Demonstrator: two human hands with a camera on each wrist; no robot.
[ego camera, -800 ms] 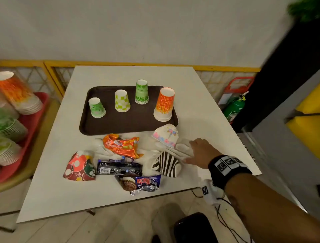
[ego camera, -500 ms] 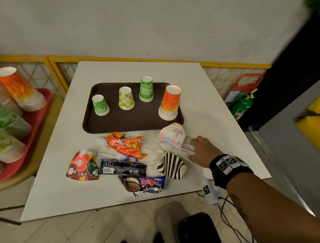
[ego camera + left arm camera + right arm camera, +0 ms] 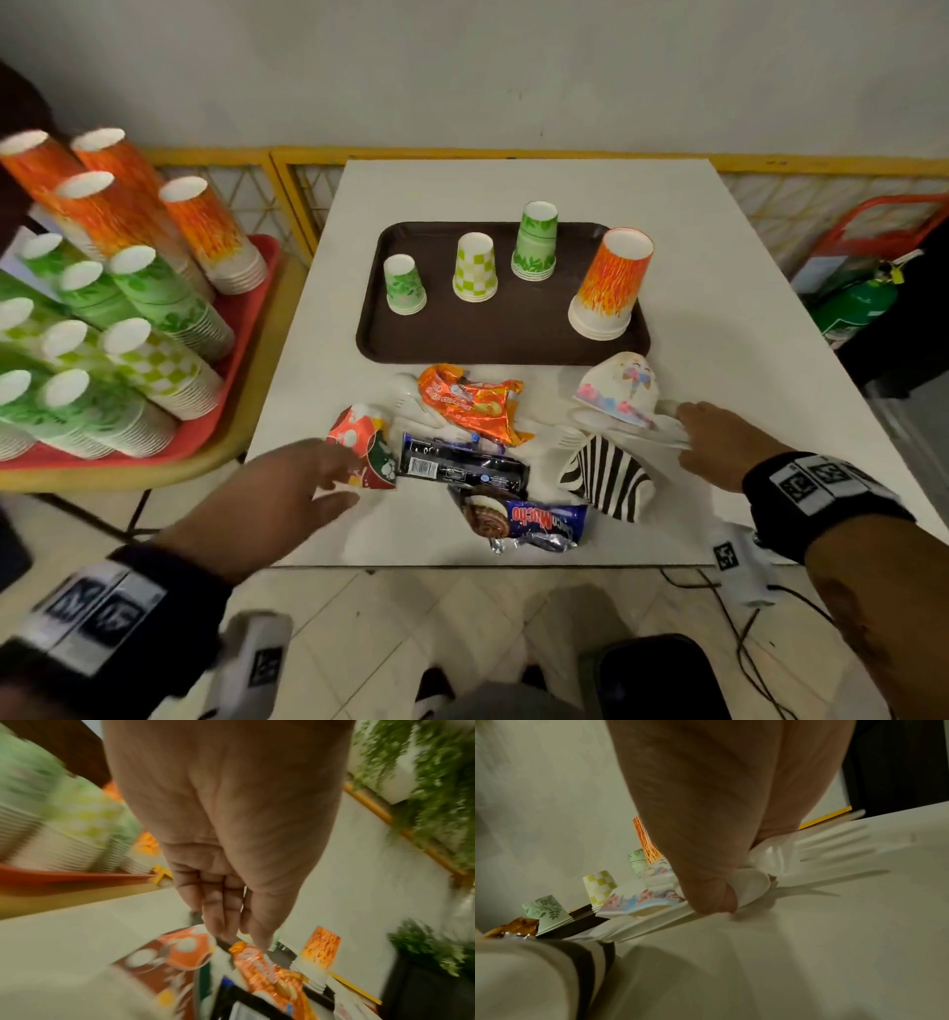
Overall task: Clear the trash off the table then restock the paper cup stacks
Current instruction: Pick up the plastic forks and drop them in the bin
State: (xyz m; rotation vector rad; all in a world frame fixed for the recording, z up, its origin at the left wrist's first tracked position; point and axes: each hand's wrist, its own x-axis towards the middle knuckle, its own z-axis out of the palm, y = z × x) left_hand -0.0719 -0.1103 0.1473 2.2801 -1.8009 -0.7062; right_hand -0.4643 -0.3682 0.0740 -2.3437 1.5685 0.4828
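Reaching: left hand [image 3: 287, 488], fingers straight and loosely spread, holding nothing, tips at the crushed red cup [image 3: 365, 448]; contact cannot be told.
Right hand [image 3: 719, 444]: fingers curled down on white plastic cutlery [image 3: 649, 430] at the right of the trash, thumb pressing a spoon bowl [image 3: 753, 882] in the right wrist view.
Surface [image 3: 719, 267]: white, with all the trash along its near edge.
Trash: orange wrapper [image 3: 475, 403] at the middle, black wrapper [image 3: 462, 465] just in front of it, blue wrapper [image 3: 524, 521] nearest the edge.
Crushed cups: red cup at the left, striped cup [image 3: 606, 475] at the right, pastel cup [image 3: 619, 388] behind it, lying on the cutlery.
Tray [image 3: 503, 334]: brown, behind the trash, carrying 4 upside-down cup stacks.
Stacks: small green [image 3: 404, 285], checked [image 3: 475, 267], taller green [image 3: 535, 240], orange [image 3: 611, 285] at the right end.
Spare cups [image 3: 128, 308]: many tall stacks, orange, green and checked, on a red tray [image 3: 241, 329] left of the surface.
Left wrist view: blurred.
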